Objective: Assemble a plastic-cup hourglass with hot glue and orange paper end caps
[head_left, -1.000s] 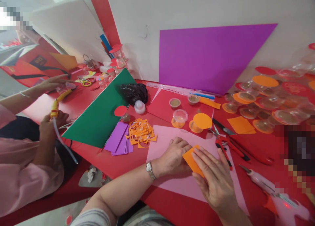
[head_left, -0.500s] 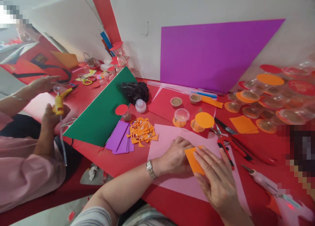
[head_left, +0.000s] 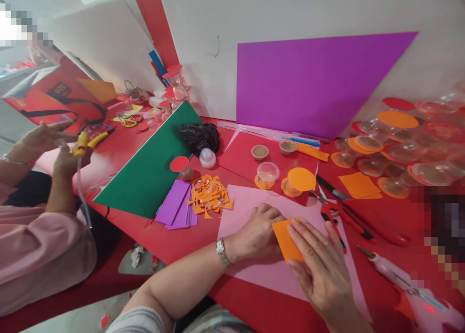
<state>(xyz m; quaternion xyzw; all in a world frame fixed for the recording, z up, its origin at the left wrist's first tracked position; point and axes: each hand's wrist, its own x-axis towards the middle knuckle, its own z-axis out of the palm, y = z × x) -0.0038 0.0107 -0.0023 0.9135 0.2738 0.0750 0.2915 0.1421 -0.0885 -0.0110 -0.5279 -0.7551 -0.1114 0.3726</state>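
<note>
Knuckles face up on my left hand [head_left: 259, 232], its forearm angling in from the lower left with a wristwatch [head_left: 222, 253] at the wrist; the fingertips are hidden from me, so I cannot tell whether they grip anything. My right hand [head_left: 319, 265] comes from the lower right, wrist low. Its fingers lie straight and together across the face of an orange paper piece [head_left: 285, 238], the thumb closing at the lower corner, so I have the piece held there; the little finger stands apart, pointing up. That piece sits tilted right beside the left hand, over the pink sheet [head_left: 238, 207]. I read my room from the sheet: pink shows beyond the knuckles and in a band below the wrists, then the red worktop [head_left: 250, 306] runs down to my lap. Rightward is tighter: the red-handled pliers [head_left: 355, 221] lie across the sheet's right edge just past the little finger, and the pink glue gun [head_left: 395, 275] points its nozzle toward that edge. Ahead, the orange disc [head_left: 301, 179] and the clear cup [head_left: 268, 171] stand near the sheet's far edge. Leftward, the orange scraps [head_left: 210, 195] reach the sheet's corner, purple cards [head_left: 176, 207] beside them, and the green board [head_left: 145, 173] leans farther out.
</note>
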